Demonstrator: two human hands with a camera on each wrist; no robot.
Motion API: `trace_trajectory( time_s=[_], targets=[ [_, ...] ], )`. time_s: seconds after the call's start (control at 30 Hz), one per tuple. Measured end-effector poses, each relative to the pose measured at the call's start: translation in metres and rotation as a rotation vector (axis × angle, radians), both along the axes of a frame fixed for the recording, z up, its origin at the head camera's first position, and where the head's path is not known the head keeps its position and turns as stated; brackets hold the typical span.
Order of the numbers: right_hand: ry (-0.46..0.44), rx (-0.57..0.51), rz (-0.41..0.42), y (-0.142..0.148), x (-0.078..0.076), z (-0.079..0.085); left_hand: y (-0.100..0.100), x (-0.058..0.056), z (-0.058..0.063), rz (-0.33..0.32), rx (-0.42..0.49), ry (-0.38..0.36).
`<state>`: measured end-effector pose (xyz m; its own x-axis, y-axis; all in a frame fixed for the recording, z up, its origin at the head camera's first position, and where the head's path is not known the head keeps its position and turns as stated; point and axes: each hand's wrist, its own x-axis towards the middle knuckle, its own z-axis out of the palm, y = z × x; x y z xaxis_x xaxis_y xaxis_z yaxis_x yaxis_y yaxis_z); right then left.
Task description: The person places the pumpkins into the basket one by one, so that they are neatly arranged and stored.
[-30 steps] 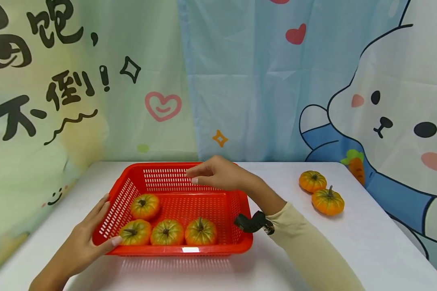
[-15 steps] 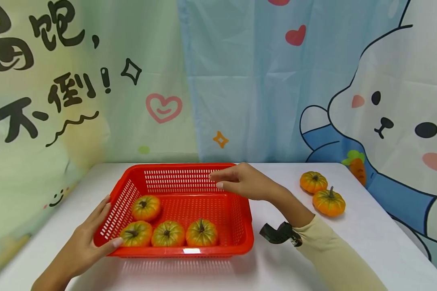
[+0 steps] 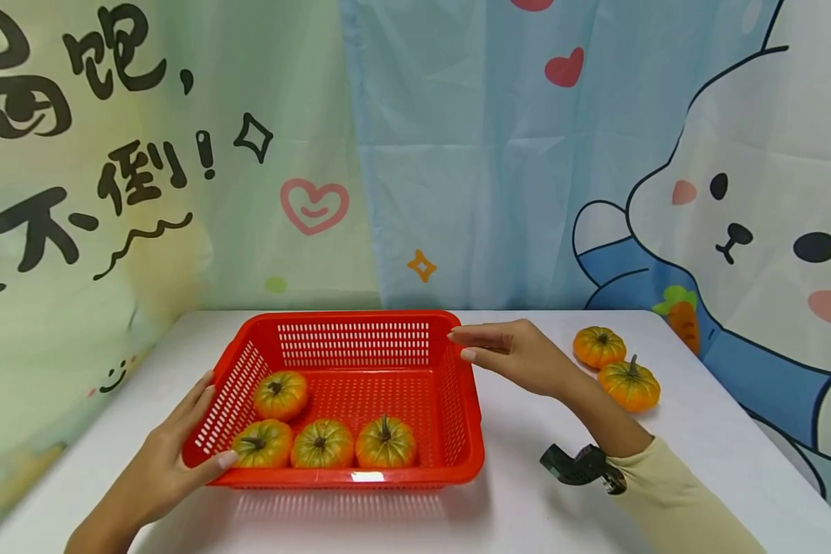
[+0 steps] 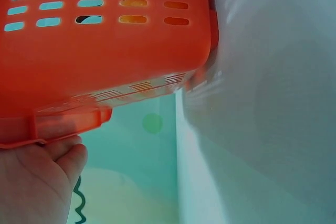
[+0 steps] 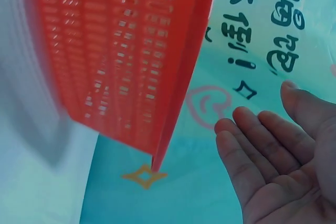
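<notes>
In the head view, a red plastic basket (image 3: 450,415) with slotted walls holds several small orange-and-green pumpkins, three along its front wall and one pumpkin (image 3: 280,395) behind them. My left hand (image 3: 155,469) holds the basket's front left corner, thumb over the rim and fingers along the outer left side. In the left wrist view, the left hand (image 4: 39,174) shows under the rim, fingertips against it. My right hand (image 3: 519,358) hovers at the basket's right rim, fingers extended and nothing in it. In the right wrist view, the right hand (image 5: 281,163) has its palm showing, apart from the basket wall (image 5: 105,61).
Two more pumpkins lie close together on the white table (image 3: 526,531) at the right, one pumpkin (image 3: 599,347) behind the other pumpkin (image 3: 629,385). A printed curtain (image 3: 429,154) hangs behind the table. A black strap-like device (image 3: 582,466) sits at the right sleeve cuff.
My right hand has moved from above the basket's middle rightward to its right rim, empty throughout. The left hand, basket and pumpkins keep their places; the view shifts slightly.
</notes>
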<state>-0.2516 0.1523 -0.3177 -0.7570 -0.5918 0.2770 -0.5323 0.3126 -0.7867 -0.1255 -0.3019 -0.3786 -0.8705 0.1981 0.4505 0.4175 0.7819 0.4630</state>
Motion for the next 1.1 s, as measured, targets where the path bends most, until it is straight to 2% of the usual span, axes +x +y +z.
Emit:
trace_trajectory(
  time_s=[0.17, 0.33, 0.47, 0.63, 0.87, 1.1],
  targets=[
    [0.024, 0.0, -0.078, 0.014, 0.002, -0.007, -0.001, 0.0, -0.002, 0.0, -0.005, 0.011],
    [0.031, -0.018, -0.117, 0.027, 0.002, -0.014, -0.002, 0.0, -0.001, -0.001, -0.012, 0.021],
    [0.046, -0.026, -0.152, 0.039, 0.002, -0.019, -0.002, 0.001, 0.0, 0.01, -0.015, 0.002],
    [0.068, 0.009, -0.219, 0.054, 0.004, -0.02, -0.003, 0.001, 0.0, 0.009, -0.012, 0.012],
    [0.087, 0.054, -0.273, 0.077, 0.017, -0.022, -0.001, -0.002, -0.002, -0.005, 0.001, 0.005],
    [0.132, 0.133, -0.408, 0.102, 0.015, -0.031, -0.002, -0.003, -0.002, -0.029, 0.018, 0.033]
  ],
)
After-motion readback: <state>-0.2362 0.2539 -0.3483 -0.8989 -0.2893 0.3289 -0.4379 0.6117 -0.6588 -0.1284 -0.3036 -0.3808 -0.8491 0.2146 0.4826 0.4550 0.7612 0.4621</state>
